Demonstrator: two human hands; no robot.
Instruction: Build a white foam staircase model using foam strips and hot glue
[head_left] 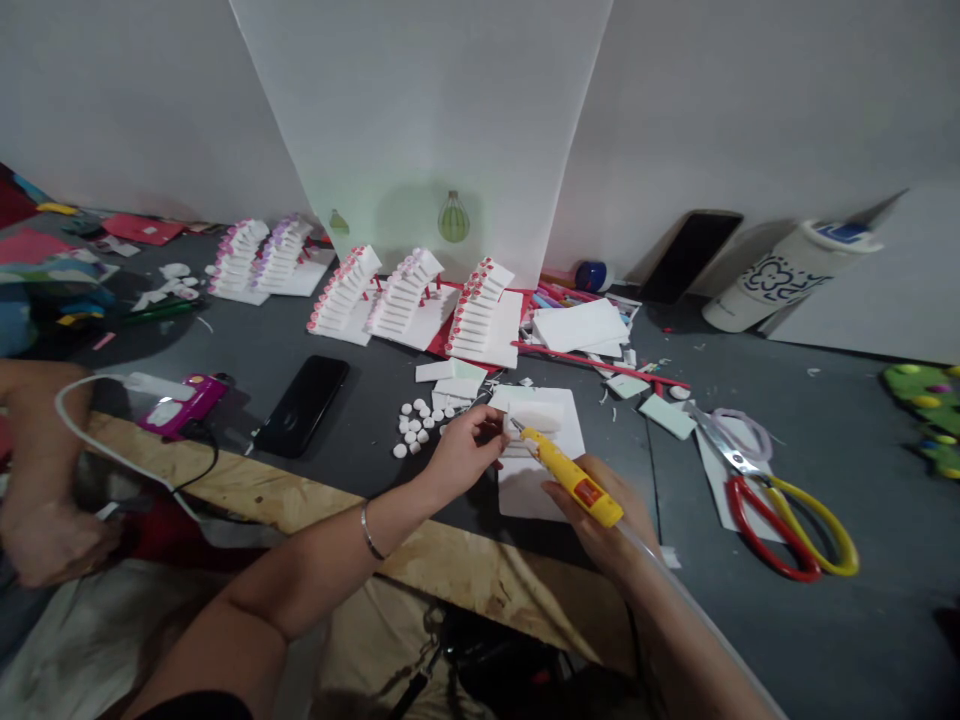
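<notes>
My right hand [600, 520] is wrapped round a yellow hot glue gun [574, 478], and a clear glue stick runs out of its back end. The gun's metal tip reaches the left end of a small white foam staircase piece [538, 415] on a white base sheet [534, 488]. My left hand [471, 445] has its fingers pinched at that same end of the piece, close to the tip; whatever is between them is hidden. Left of this hand lies a pile of small white foam discs [412, 428], with loose white strips [450, 378] behind it.
Several decorated foam stair models [409, 295] line the back. A black phone [302, 405] and pink device [184, 403] lie left, near another person's arm [37, 470]. Large scissors [776, 500], a white tumbler [780, 280] and a leaning phone [690, 255] are right.
</notes>
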